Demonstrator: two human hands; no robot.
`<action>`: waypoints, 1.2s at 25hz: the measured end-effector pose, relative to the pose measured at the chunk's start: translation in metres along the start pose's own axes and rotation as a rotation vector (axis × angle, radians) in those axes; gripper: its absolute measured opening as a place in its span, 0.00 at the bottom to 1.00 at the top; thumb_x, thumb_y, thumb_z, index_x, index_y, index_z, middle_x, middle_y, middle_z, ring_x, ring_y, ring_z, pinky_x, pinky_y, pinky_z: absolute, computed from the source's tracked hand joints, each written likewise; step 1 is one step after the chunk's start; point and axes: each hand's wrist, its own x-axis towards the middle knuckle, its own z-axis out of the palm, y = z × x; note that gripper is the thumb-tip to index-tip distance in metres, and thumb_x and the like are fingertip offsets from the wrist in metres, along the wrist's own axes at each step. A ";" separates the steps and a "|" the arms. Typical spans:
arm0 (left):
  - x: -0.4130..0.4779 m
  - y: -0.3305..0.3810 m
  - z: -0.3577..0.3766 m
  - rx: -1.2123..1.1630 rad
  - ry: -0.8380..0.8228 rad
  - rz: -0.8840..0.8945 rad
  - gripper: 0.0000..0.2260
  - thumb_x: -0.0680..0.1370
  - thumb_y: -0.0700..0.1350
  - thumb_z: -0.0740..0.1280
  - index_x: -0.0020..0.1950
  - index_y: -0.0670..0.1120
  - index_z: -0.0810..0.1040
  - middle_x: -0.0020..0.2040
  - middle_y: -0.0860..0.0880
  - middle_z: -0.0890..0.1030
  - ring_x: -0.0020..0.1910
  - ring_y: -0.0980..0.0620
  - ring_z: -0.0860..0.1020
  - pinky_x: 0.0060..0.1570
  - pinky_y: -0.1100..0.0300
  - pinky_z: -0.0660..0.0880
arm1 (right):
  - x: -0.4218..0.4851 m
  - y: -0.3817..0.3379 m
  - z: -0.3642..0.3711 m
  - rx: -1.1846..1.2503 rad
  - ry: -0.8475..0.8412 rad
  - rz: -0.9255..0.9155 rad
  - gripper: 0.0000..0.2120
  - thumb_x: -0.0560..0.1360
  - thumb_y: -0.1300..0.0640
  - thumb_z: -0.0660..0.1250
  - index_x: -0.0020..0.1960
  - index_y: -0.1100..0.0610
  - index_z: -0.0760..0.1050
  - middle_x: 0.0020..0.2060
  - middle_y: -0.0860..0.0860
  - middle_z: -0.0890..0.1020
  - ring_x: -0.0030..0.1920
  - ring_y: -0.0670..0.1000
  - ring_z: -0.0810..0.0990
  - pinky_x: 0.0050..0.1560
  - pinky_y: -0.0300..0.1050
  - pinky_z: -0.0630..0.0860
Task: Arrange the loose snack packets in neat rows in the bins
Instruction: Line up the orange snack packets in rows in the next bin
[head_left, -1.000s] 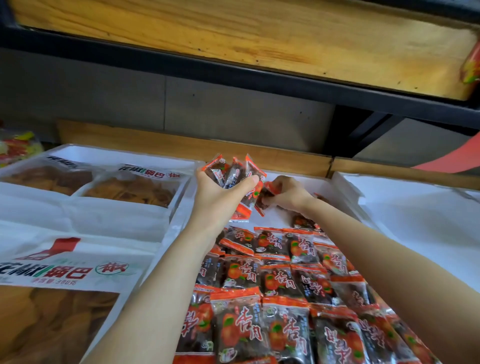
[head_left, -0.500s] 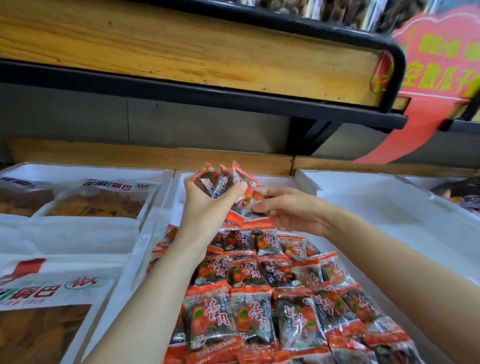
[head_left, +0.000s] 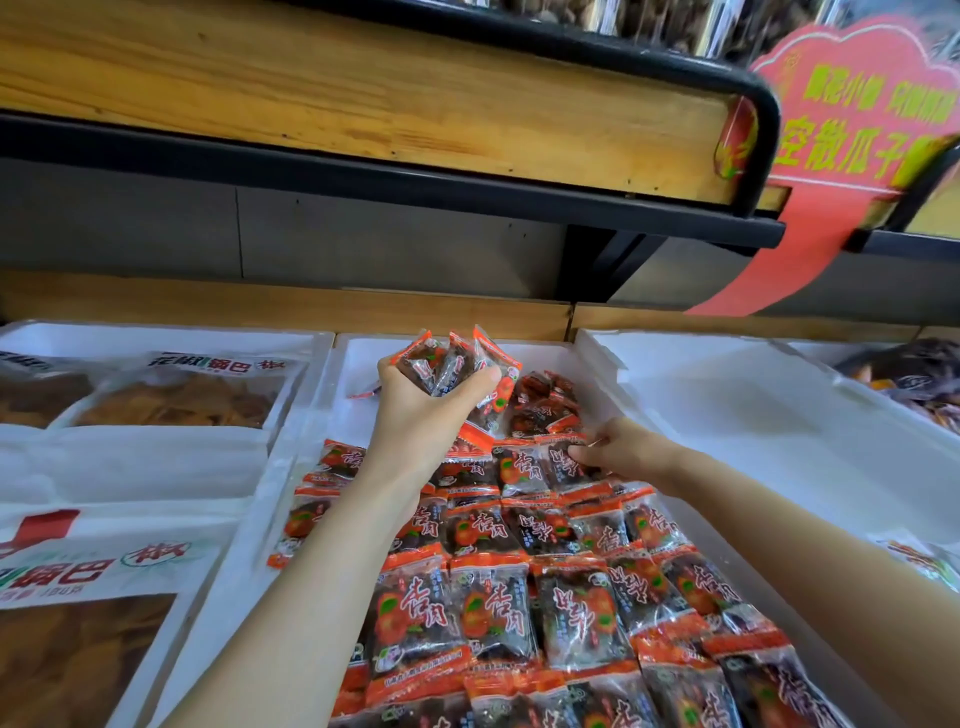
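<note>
Reaching over the packet-filled bin (head_left: 358, 366), left fingers (head_left: 480, 378) clutch packets (head_left: 444, 364), right fingers (head_left: 581, 455) pinch 1.

We see a wooden shelf (head_left: 291, 306) carrying white foam bins side by side, walls touching: the left bin (head_left: 156, 332) holds large bags (head_left: 182, 395), the middle bin (head_left: 519, 347) holds snack packets (head_left: 493, 608) in overlapping rows, and the right bin (head_left: 727, 374) stands just beside it.

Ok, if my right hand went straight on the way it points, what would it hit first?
Probably the next red-and-black plastic snack packet in the back row, left of the right hand; depth unclear.
</note>
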 end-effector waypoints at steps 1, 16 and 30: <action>0.000 0.000 0.000 0.001 -0.001 -0.001 0.30 0.71 0.54 0.75 0.66 0.49 0.64 0.54 0.56 0.78 0.52 0.58 0.77 0.51 0.58 0.70 | 0.001 0.000 0.002 -0.015 0.006 -0.020 0.12 0.77 0.55 0.65 0.40 0.62 0.73 0.33 0.53 0.73 0.34 0.49 0.71 0.33 0.39 0.67; -0.004 -0.015 0.008 0.037 -0.132 -0.024 0.34 0.69 0.53 0.78 0.69 0.48 0.64 0.58 0.55 0.79 0.57 0.56 0.78 0.59 0.55 0.74 | -0.053 -0.044 0.011 0.623 -0.141 -0.512 0.21 0.72 0.61 0.71 0.64 0.55 0.72 0.57 0.50 0.78 0.50 0.49 0.81 0.51 0.42 0.79; -0.010 -0.010 0.016 -0.101 -0.191 -0.057 0.42 0.67 0.64 0.73 0.73 0.49 0.61 0.64 0.49 0.79 0.63 0.50 0.77 0.66 0.45 0.72 | -0.048 -0.035 0.002 0.910 -0.178 -0.464 0.06 0.78 0.64 0.59 0.54 0.60 0.72 0.43 0.52 0.82 0.42 0.47 0.82 0.44 0.38 0.79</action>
